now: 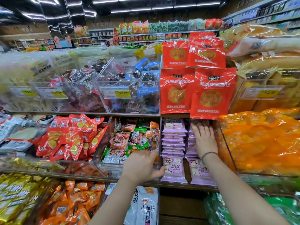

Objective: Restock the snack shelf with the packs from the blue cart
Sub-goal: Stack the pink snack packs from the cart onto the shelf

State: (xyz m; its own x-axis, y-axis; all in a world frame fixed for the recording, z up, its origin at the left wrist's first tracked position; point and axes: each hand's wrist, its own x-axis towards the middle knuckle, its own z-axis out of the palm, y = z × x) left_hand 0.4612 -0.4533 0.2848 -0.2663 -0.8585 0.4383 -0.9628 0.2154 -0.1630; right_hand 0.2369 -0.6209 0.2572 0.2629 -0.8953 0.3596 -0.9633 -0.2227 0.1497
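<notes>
I log bare forearms on both sides. Just behind the right hand (204, 140), a thin dark cord bracelet (208, 154) rings the wrist. Left hand (142, 166) bare.

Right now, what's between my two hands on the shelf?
The left row of purple packs lies between your left hand and right hand, as the head view shows.

You have a single view, from the camera worn on your head. It faces forward and tilts down onto the snack shelf (173, 186). It sits close enough that your left hand (142, 166) and right hand (205, 140) reach from the bottom edge to near the middle. The wide lens bows the shelf rows and takes in ceiling lights (162, 8) and farther aisles (100, 36) along the top.
</notes>
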